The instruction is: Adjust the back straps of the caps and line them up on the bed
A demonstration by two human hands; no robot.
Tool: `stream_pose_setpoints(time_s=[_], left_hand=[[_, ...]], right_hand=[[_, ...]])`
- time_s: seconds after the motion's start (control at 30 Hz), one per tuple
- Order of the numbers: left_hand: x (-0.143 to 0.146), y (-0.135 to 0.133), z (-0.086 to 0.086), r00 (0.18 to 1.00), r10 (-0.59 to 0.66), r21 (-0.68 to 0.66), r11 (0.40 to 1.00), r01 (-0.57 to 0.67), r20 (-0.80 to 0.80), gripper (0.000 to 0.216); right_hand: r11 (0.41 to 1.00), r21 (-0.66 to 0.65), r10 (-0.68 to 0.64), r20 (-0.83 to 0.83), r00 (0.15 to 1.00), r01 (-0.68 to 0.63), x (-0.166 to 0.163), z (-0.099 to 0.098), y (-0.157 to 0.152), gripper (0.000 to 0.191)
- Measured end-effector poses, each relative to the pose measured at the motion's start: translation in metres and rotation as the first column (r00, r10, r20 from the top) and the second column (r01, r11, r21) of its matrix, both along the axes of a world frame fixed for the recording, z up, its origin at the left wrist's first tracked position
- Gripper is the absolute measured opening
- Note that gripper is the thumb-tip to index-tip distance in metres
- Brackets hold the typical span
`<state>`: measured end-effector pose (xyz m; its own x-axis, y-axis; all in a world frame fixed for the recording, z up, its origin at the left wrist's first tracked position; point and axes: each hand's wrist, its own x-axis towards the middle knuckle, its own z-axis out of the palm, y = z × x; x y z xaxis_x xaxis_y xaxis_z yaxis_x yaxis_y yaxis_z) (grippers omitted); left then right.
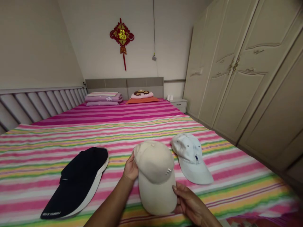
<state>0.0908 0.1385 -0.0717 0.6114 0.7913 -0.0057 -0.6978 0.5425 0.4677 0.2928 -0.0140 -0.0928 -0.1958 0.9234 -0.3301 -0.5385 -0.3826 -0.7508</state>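
Note:
A cream baseball cap (153, 164) is between my two hands over the bed, its brim toward me. My left hand (131, 167) grips the cap's left side near the back of the crown, with its fingers partly hidden behind it. On the brim's right edge, my right hand (186, 200) pinches with the thumb on top and the fingers underneath. To the left lies a navy cap (81, 176) with a white underside and small lettering on its brim. A pale blue-white cap (193, 157) with a small dark emblem rests on the right.
A striped sheet (113, 135) covers the bed. Folded purple bedding (104, 98) and a pink pillow (142, 94) sit by the headboard (106, 83). A white nightstand (179, 104) and tall wardrobe (227, 78) stand at the right. A radiator (42, 104) runs along the left wall.

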Motion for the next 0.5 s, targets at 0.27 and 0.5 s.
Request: stream_pose_setpoints(time_s=[0.27, 0.5], left_hand=[[0.039, 0.050, 0.024, 0.965, 0.166, -0.029, 0.984, -0.175, -0.202, 0.032], [0.049, 0.046, -0.019, 0.821, 0.160, -0.030, 0.977, -0.210, -0.548, 0.007]], right_hand=[[0.955, 0.136, -0.239, -0.183, 0.954, 0.265, 0.013, 0.017, 0.049, 0.033], [0.896, -0.027, -0.444, -0.029, 0.896, 0.443, 0.009, -0.003, 0.073, 0.022]])
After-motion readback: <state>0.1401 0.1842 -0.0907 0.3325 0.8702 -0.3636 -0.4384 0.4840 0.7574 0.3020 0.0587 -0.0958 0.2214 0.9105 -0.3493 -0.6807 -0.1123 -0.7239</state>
